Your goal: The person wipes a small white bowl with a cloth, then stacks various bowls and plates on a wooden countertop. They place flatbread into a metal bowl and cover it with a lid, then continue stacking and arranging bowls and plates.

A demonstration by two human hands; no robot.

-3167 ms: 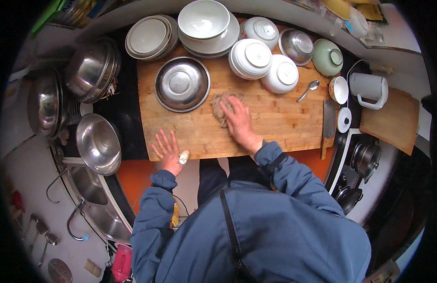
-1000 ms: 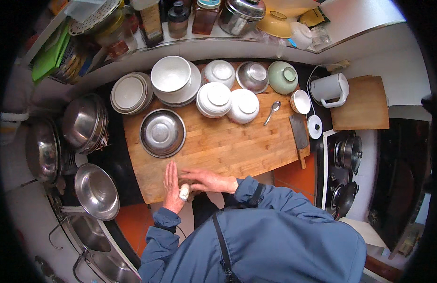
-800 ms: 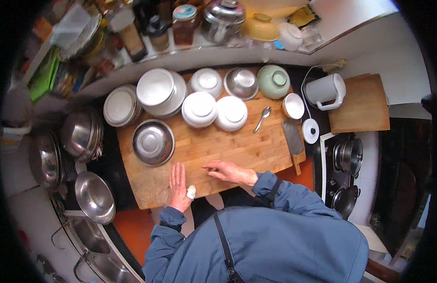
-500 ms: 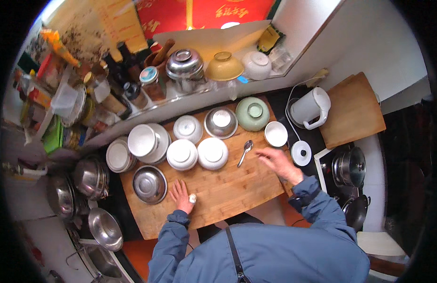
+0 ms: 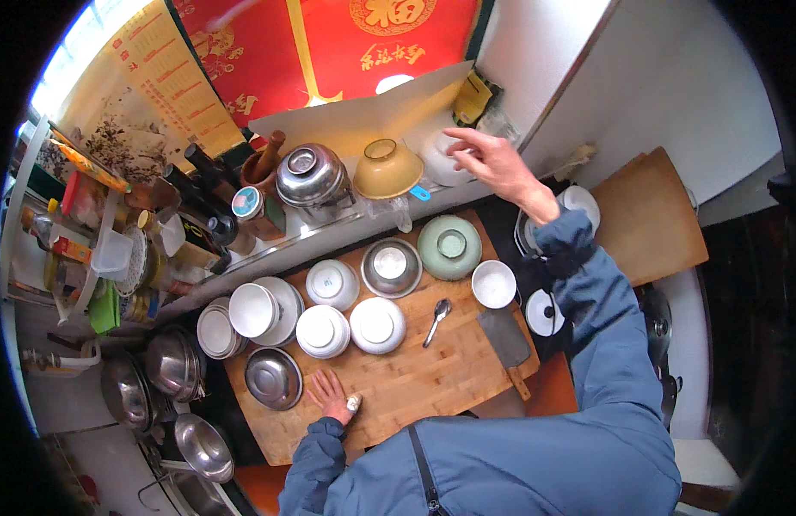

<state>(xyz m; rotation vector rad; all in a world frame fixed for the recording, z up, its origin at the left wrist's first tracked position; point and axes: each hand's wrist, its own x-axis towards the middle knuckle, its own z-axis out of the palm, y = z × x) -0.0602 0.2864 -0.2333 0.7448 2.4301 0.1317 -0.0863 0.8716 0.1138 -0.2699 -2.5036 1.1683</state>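
My left hand (image 5: 331, 399) lies flat with spread fingers on the wooden board (image 5: 398, 378), just right of a steel bowl (image 5: 273, 378). Something small and white sits at its thumb; I cannot tell if it is a wrapping. Raised over the window ledge, my right hand (image 5: 501, 170) has its fingers apart, holding nothing. It is nearest to an upturned white bowl (image 5: 438, 165), partly covering it from view; I cannot tell if they touch. On the board lie a metal spoon (image 5: 437, 322) and a cleaver (image 5: 504, 337), near a small white bowl (image 5: 494, 285).
Upturned white bowls (image 5: 377, 326), stacked plates (image 5: 219, 333) and a green bowl (image 5: 450, 248) line the board's far side. The ledge carries a yellow bowl (image 5: 387, 169), a steel bowl (image 5: 312, 176) and jars. My right arm partly hides the white kettle (image 5: 580, 205).
My right hand has moved up from beside the spoon to the ledge, uncovering the cleaver. My left hand stays on the board. The view has shifted.
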